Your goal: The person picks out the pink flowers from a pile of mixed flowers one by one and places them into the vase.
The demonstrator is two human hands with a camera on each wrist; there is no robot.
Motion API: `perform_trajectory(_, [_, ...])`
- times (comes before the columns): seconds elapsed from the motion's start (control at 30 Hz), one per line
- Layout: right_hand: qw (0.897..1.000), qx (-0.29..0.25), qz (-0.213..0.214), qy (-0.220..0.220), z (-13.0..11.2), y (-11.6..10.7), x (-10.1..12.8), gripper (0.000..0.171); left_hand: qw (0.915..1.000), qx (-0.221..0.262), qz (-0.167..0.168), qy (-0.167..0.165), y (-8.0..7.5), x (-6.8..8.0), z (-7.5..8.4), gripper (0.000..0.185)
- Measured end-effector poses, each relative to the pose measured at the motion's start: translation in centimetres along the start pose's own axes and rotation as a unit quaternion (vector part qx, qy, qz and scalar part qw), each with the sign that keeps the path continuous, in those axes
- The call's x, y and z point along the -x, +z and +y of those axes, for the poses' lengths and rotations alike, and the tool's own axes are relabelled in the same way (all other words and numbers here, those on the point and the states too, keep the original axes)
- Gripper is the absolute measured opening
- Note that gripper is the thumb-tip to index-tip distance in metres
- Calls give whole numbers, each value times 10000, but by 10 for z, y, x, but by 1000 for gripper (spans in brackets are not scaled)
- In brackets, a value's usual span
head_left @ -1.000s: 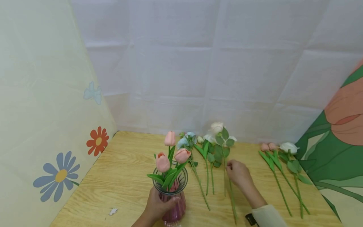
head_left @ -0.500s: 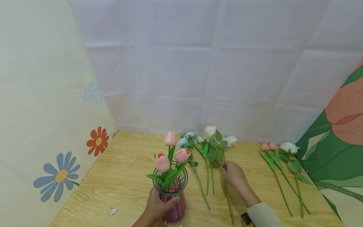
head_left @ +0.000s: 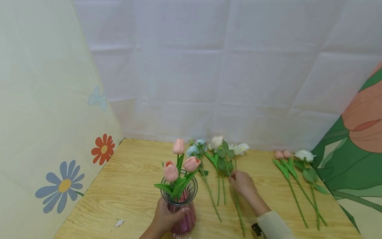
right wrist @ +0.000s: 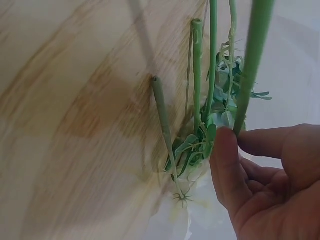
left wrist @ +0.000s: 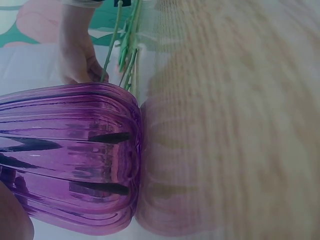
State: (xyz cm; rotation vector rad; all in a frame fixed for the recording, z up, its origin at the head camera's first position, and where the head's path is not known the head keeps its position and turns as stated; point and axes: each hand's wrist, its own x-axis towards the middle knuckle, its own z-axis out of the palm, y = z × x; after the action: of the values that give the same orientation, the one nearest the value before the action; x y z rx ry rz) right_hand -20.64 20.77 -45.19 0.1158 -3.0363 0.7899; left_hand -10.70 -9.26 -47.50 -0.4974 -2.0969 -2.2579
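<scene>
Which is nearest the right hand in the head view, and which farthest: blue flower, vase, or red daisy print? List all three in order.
From the right hand:
1. Blue flower, lying on the table just to its left, further back.
2. Vase, further left, held by the left hand.
3. Red daisy print, on the far-left wall.

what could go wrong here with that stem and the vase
The right hand pinches the white rose stem only between thumb and fingertip, so that light grip may let it twist or slip. Its leaves lie against the neighbouring flowers on the table and might drag them. The vase, gripped low by the left hand, already carries three tulips and looks top-heavy, so a knock could tip it.
</scene>
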Motion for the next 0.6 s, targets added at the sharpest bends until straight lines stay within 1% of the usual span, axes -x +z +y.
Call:
perform_trajectory(0.23, [9999,79,-50,-67,-2,0,-1,23,10000,-36,-1,-4,0,-1,0,61])
perform_trajectory(0.33, [9999,87,-85,-85,-2,1,-1,23,9999,-21,-30,132,0,-1,-1,61])
perform_trajectory(0.47, [9997,-6,-256,48,-2,1,-2,23,9997,-25,-58,227,0,0,-2,60])
perform_trajectory(0.6, [9991,-18,-379,163,-2,0,-1,24,9998,20,-79,194,-1,0,-3,61])
